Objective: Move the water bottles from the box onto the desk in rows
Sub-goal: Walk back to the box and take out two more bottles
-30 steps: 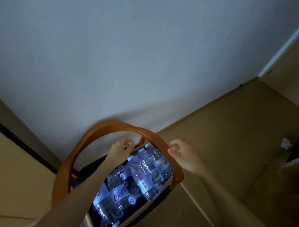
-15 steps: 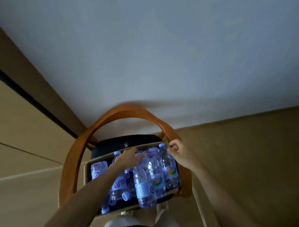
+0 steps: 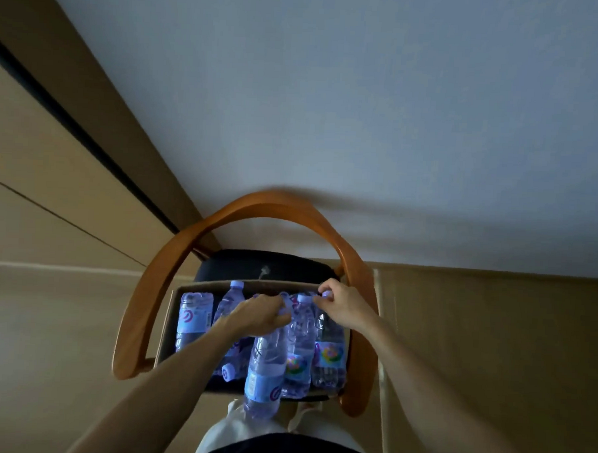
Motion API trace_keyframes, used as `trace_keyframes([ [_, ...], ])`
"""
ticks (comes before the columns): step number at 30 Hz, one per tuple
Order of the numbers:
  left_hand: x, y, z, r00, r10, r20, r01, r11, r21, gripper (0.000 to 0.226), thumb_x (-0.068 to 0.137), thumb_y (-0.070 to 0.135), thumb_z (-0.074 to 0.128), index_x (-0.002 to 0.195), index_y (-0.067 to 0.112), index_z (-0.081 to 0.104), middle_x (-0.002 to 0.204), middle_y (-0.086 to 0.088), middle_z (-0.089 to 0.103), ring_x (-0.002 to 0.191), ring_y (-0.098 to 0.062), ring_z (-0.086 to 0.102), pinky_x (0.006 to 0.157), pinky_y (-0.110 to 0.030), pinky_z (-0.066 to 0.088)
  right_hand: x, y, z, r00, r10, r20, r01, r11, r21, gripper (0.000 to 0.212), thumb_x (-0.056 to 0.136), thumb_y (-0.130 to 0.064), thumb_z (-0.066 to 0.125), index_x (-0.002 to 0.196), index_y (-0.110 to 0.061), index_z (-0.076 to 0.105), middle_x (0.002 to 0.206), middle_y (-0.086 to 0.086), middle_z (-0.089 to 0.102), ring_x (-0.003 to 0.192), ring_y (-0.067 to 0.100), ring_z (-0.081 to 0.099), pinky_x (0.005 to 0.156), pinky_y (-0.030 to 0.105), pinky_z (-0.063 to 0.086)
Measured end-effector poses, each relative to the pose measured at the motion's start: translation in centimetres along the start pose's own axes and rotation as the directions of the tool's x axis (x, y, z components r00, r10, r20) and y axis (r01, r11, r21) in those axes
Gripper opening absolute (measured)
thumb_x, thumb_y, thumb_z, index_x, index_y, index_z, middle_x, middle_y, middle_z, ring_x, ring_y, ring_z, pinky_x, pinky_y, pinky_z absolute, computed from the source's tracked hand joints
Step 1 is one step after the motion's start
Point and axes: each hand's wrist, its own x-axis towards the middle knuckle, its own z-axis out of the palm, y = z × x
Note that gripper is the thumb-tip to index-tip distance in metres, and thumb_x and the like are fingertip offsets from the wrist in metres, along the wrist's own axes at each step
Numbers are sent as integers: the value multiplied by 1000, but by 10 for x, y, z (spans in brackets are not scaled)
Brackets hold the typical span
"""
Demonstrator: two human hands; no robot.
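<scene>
While our left hand point(image 3: 261, 315) grips one bottle's neck point(image 3: 266, 365) and our right hand point(image 3: 342, 305) pinches another's cap point(image 3: 330, 351), both sit in the box point(image 3: 170, 318), lower centre; next we lift them clear.

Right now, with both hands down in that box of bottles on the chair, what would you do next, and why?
Probably lift both bottles straight up: the left hand grips one bottle near its neck, the right hand pinches another's cap, and both remain in the box.
</scene>
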Motion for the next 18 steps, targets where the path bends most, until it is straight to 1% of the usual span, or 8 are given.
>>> trace_keyframes([
  [3, -17, 2, -1, 997, 82, -16, -81, 995, 61, 27, 94, 43, 45, 98, 18, 52, 90, -7, 63, 83, -29, 61, 72, -38, 46, 16, -9, 6, 998, -29, 50, 32, 998, -50, 41, 91, -53, 54, 116, -21, 54, 110, 3, 62, 91, 17, 61, 76, 31, 49],
  [7, -40, -6, -6, 988, 99, -114, -93, 994, 59, 18, 92, 40, 47, 87, 23, 46, 77, 0, 55, 70, -24, 54, 60, -33, 36, 32, -18, 14, 992, -29, 124, 52, 982, -184, 43, 88, -59, 52, 112, -23, 54, 105, 1, 60, 86, 15, 58, 71, 31, 47],
  [9, -53, -12, -7, 978, 88, -190, -81, 996, 46, 22, 92, 42, 45, 89, 21, 52, 74, 0, 58, 66, -21, 56, 58, -32, 38, 38, -19, 18, 985, -25, 168, 68, 965, -252, 43, 86, -62, 52, 105, -24, 54, 103, 1, 59, 87, 17, 58, 73, 33, 49],
  [11, -66, -17, -8, 965, 83, -249, -73, 996, 47, 24, 92, 43, 44, 93, 22, 55, 74, 1, 61, 64, -18, 57, 57, -32, 42, 44, -19, 22, 978, -28, 206, 95, 942, -322, 47, 85, -66, 51, 100, -22, 54, 106, 6, 60, 93, 23, 60, 81, 38, 50],
  [13, -80, -19, -9, 953, 86, -292, -70, 995, 65, 22, 92, 44, 45, 92, 24, 54, 72, 3, 57, 62, -17, 54, 58, -32, 42, 49, -21, 26, 970, -27, 240, 124, 907, -402, 55, 86, -69, 48, 107, -18, 54, 116, 8, 59, 103, 28, 58, 86, 40, 48],
  [15, -93, -19, -9, 942, 93, -323, -70, 994, 82, 22, 91, 45, 44, 88, 24, 52, 67, 6, 53, 59, -16, 49, 59, -34, 44, 52, -22, 29, 968, -7, 251, 122, 886, -447, 63, 87, -70, 44, 116, -15, 53, 121, 8, 56, 108, 30, 56, 86, 39, 45],
  [16, -98, -19, -8, 939, 87, -333, -63, 994, 84, 23, 91, 46, 43, 87, 25, 51, 66, 8, 51, 59, -15, 48, 60, -34, 46, 51, -22, 31, 969, -3, 246, 117, 885, -451, 62, 89, -69, 42, 116, -15, 53, 120, 7, 56, 108, 30, 56, 88, 39, 45],
  [18, -108, -19, -7, 933, 77, -352, -51, 995, 83, 24, 91, 48, 43, 86, 26, 51, 62, 10, 47, 58, -13, 46, 62, -33, 45, 50, -23, 34, 974, -20, 224, 118, 893, -434, 47, 90, -64, 42, 100, -19, 54, 109, 6, 58, 101, 28, 57, 89, 41, 46],
])
